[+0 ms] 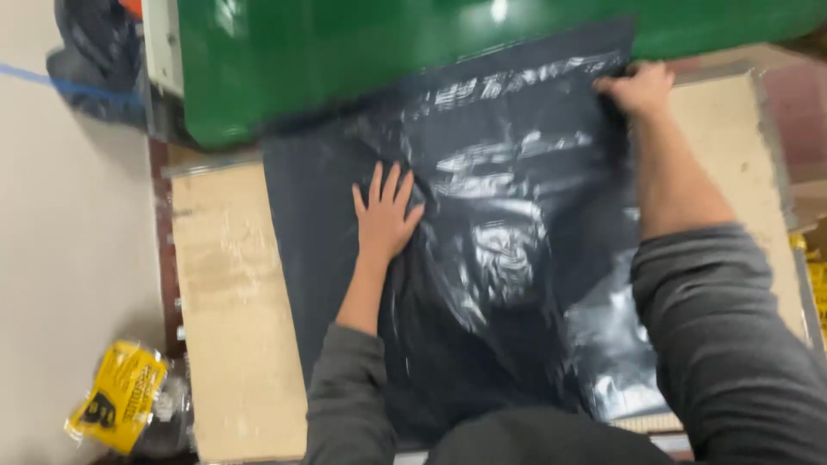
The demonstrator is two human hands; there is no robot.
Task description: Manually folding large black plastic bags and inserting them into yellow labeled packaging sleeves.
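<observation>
A large glossy black plastic bag (500,250) lies lengthwise away across a worn tabletop (233,327). Left hand (383,215) presses flat, fingers spread; right hand (639,88) pinches its far corner.

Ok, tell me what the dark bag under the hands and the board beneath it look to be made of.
Dark bag: thin plastic film, glossy; it wrinkles and throws bright glare streaks. The left hand lies flat on it, the right hand grips its far corner.
Board: probably plywood or pressed wood, matte pale tan, with scuffed, worn patches; the exact kind cannot be told.
</observation>
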